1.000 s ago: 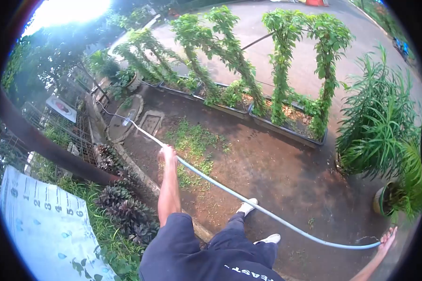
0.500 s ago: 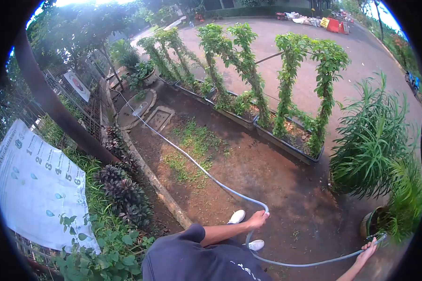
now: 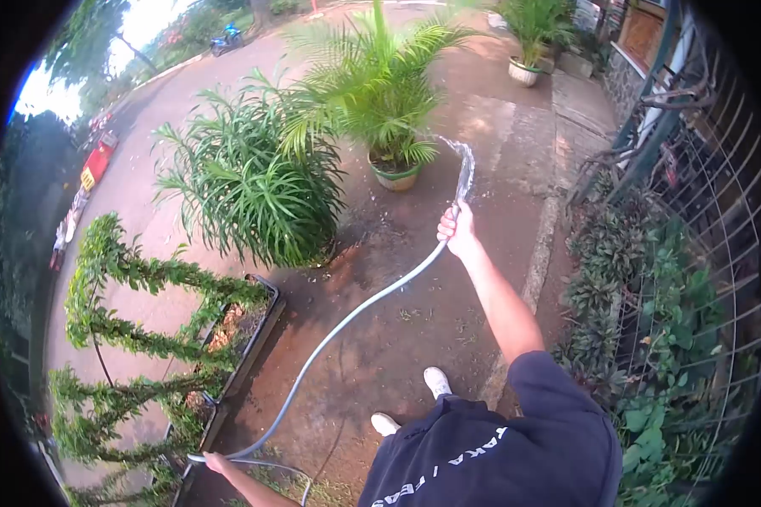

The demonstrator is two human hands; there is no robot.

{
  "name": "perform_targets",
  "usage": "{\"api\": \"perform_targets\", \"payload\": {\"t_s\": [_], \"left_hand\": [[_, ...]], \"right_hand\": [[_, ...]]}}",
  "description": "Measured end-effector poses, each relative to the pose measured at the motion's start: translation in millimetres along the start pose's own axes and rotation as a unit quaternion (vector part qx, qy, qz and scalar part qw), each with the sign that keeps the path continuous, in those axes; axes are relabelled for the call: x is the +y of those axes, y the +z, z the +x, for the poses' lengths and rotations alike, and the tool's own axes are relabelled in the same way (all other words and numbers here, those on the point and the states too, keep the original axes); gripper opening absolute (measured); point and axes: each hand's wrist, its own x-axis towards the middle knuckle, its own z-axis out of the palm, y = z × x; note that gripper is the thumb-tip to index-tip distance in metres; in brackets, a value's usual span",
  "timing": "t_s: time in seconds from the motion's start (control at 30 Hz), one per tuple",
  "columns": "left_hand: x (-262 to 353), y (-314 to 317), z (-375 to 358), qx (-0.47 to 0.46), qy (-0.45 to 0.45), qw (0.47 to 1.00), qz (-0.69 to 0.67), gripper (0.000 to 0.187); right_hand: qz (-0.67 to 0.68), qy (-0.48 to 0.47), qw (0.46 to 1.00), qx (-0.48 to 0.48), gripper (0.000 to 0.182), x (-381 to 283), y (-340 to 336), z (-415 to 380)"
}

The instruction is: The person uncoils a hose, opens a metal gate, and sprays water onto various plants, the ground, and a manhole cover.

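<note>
My right hand [image 3: 458, 231] is wrapped round a pale grey-blue garden hose [image 3: 340, 325] close to its open end. Water [image 3: 465, 169] pours out of that end and curves toward a potted palm [image 3: 380, 93] in a green-and-cream pot [image 3: 395, 177]. At the lower left, my left hand [image 3: 218, 463] grips the same hose farther back, beside the planter of climbing plants. Between my hands the hose runs in a long slack curve, and a thinner-looking length trails on the ground below my left hand.
A bushy long-leaved plant [image 3: 258, 182] stands left of the palm. Vines climb over a frame in a black planter box [image 3: 249, 342]. On the right are a low curb [image 3: 543, 253], leafy shrubs and a wire fence [image 3: 727, 279]. Another potted plant [image 3: 524, 74] stands farther back.
The view has swung right, toward the potted palm. My right hand has moved out ahead with the hose end, and water now shows streaming from it. Both hands still hold the hose.
</note>
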Motion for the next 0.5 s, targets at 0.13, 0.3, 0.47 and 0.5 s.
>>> {"api": "perform_targets", "payload": {"t_s": [0.13, 0.3, 0.47, 0.5], "left_hand": [[-27, 102, -5, 0.056, 0.068, 0.894, 0.44, 0.061], [-64, 238, -253, -0.506, 0.254, 0.81, 0.152, 0.042], [-84, 313, -460, -0.67, 0.363, 0.624, 0.169, 0.053], [-85, 327, -483, -0.663, 0.344, 0.639, 0.182, 0.054]], "right_hand": [[0.044, -0.018, 0.999, 0.001, 0.05, 31, 10, -30], [0.073, 0.086, 0.991, 0.069, 0.04, 117, 7, -29], [0.121, 0.144, 0.972, 0.144, 0.047, 183, -24, -2], [0.142, 0.14, 0.968, 0.154, 0.047, 179, -31, 5]]}}
